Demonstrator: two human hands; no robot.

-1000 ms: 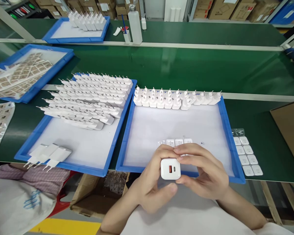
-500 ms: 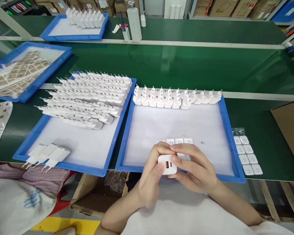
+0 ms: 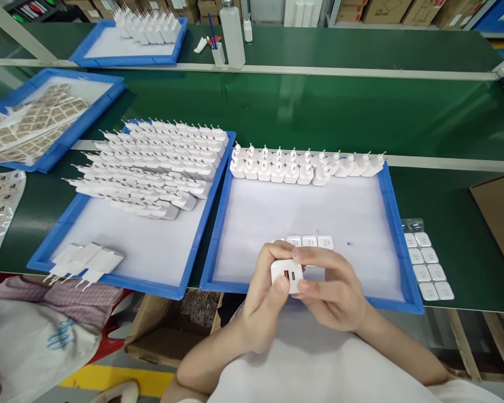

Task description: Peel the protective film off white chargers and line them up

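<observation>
A white charger (image 3: 279, 272) with an orange USB port and a smaller dark port is held between both hands, above the front edge of the right blue tray (image 3: 397, 224). My left hand (image 3: 262, 302) is closed round its left side, the thumb pressed on the port face near the orange port. My right hand (image 3: 336, 288) grips its right edge with bent fingers and thumb. Just beyond my hands, several white port covers (image 3: 309, 241) lie in a row on the tray, partly hidden. Along that tray's far side stand several white chargers (image 3: 291, 172), pins up.
The left blue tray (image 3: 151, 288) bears rows of chargers (image 3: 159, 151) and 3 loose ones (image 3: 86, 260) near its front. A strip of white covers (image 3: 429, 256) lies at the right, by a cardboard box (image 3: 498, 218). Sticker sheets (image 3: 33, 126) fill a tray at the far left.
My left thumb has shifted across the charger's face toward the orange port. The right fingers have drawn to its edge. The view has moved slightly.
</observation>
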